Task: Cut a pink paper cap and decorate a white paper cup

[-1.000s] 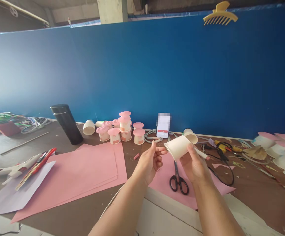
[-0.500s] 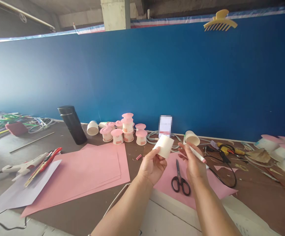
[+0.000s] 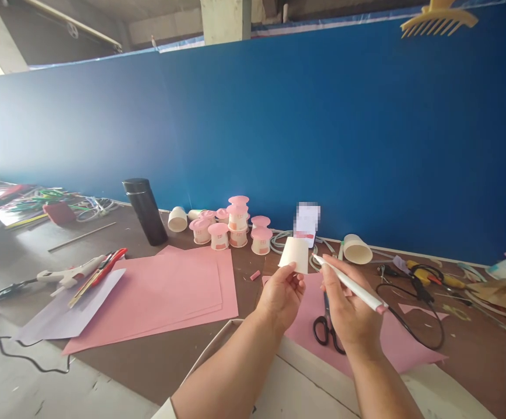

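Observation:
My left hand (image 3: 282, 297) is closed on a plain white paper cup (image 3: 295, 255), held upside down above the table. Close to its right, my right hand (image 3: 352, 302) grips a white marker (image 3: 353, 285) with a pink end; its tip points at the cup and a small gap seems to separate them. Below my right hand, black scissors (image 3: 321, 331) lie partly hidden on a pink sheet (image 3: 299, 314). Behind, several white cups with pink round tops (image 3: 238, 218) and drawn windows stand grouped, some stacked. A small pink cap (image 3: 255, 275) lies on the table.
Pink sheets (image 3: 156, 291) spread at the left, with a red cutter (image 3: 104, 270) and a glue gun (image 3: 67, 272) beside them. A black bottle (image 3: 145, 212) stands behind. Plain cups (image 3: 357, 249) lie near the blue wall (image 3: 279, 128). Cables and a yellow tool (image 3: 436, 276) are at right.
My right hand has turned the marker so its tip faces the cup and now covers part of the scissors. The cup is more upright. The view has shifted right.

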A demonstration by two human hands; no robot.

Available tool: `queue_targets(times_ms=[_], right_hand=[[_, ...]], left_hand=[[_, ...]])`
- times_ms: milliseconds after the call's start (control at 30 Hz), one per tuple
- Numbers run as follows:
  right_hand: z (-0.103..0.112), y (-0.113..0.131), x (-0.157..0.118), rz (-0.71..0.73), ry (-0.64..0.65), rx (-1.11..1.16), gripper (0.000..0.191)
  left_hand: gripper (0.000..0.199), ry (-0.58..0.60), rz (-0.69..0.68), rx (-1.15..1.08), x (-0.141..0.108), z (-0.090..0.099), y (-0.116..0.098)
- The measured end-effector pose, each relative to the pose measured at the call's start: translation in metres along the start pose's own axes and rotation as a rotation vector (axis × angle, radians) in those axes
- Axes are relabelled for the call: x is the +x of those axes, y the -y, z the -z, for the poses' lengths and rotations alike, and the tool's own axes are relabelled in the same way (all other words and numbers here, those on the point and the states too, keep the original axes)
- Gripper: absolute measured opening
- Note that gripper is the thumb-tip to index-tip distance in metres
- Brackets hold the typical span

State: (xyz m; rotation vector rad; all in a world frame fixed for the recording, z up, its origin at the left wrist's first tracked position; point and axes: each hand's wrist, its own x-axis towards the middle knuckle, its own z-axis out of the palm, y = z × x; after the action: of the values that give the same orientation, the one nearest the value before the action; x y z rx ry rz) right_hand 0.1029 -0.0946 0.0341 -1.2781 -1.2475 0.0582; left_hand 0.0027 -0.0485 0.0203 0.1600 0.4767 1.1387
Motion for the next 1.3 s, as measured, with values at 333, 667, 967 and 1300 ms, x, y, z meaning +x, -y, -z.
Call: queue_targets(times_ms=[333, 667, 967, 1300], right_hand=[[-0.009, -0.003, -0.001, -0.013, 0.067, -0.029, 0.022], [-0.011, -0.013, -0.002, -0.03, 0.033, -0.069, 0.02], [-0.012, -0.016, -0.001, -0.018, 0.049, -0.123, 0.019], [-0.013, -0.022, -0.001, 0.028, 0.031, -0.177, 0.021]], left_hand=[[0.014, -0.003, 0.025, 0.114, 0.005, 0.007, 0.009], [0.011, -0.002, 0.008, 0.167, 0.009, 0.01, 0.012], [0.011, -0.009, -0.006, 0.21, 0.01, 0.011, 0.013], [0.017, 0.033, -0.048, 0.221, 0.011, 0.014, 0.016]])
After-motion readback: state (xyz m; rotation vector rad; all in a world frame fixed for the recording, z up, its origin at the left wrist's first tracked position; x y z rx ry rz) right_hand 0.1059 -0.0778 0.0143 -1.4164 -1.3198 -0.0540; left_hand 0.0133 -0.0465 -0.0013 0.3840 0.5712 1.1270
